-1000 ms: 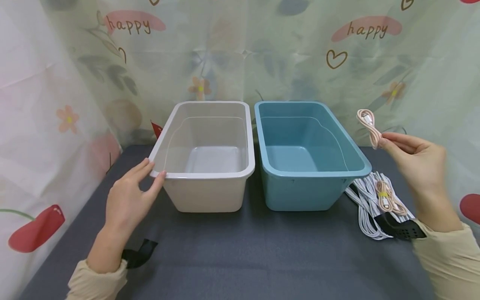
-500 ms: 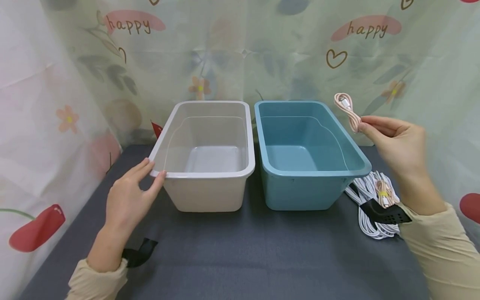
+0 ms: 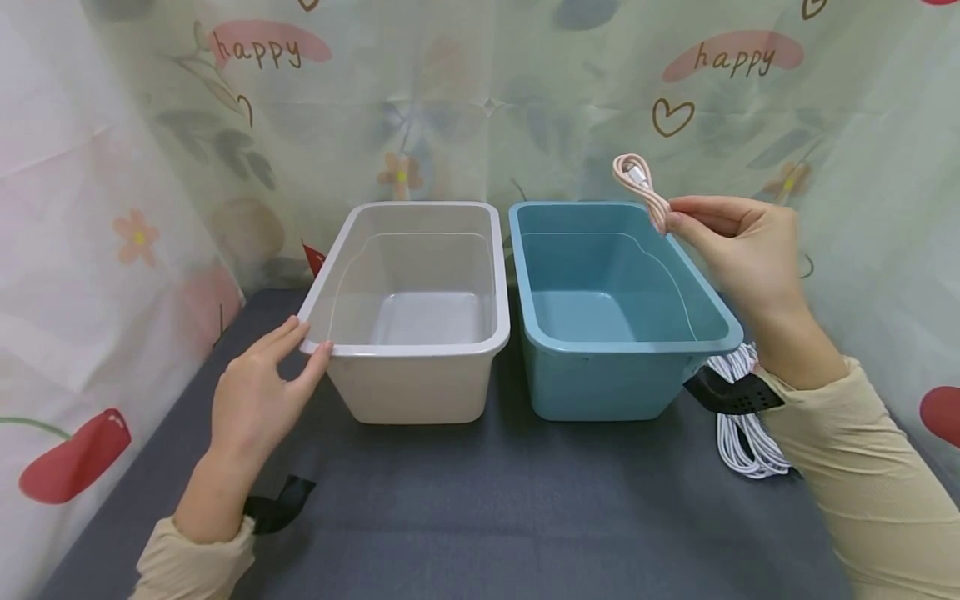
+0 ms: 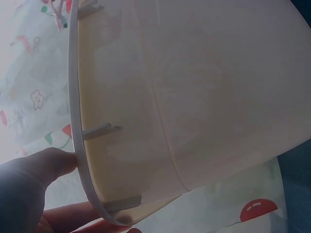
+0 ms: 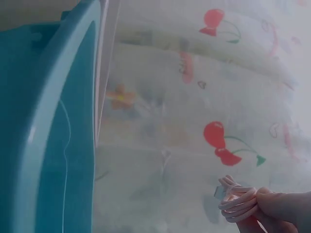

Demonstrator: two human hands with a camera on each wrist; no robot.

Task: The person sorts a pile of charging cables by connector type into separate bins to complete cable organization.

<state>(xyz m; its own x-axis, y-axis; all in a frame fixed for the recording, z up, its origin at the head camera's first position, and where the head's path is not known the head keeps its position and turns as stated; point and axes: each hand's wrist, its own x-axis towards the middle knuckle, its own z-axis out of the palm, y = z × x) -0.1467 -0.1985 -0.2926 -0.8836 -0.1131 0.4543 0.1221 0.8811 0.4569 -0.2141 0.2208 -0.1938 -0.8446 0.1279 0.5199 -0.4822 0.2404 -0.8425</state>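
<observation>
My right hand [image 3: 750,242] pinches a coiled pink charging cable [image 3: 642,187] between thumb and fingers, above the right side of the blue bin [image 3: 592,382]. A white plug shows in the coil, and in the right wrist view the looped cable [image 5: 238,204] sticks out from the fingertips. My left hand [image 3: 258,400] grips the near left corner of the beige bin [image 3: 416,387], thumb at the front rim and fingers at the side. The left wrist view shows the thumb [image 4: 58,165] against the rim. Both bins stand side by side, with bare floors visible inside.
White coiled cables [image 3: 750,450] lie right of the blue bin, partly hidden by my right sleeve and black wrist strap [image 3: 731,392]. A dark cloth [image 3: 480,508] covers the table. Printed curtains [image 3: 487,108] hang close behind the bins and at the sides.
My right hand has moved left and up with the pink cable, from right of the blue bin to over its right rim. The left hand has stayed on the beige bin.
</observation>
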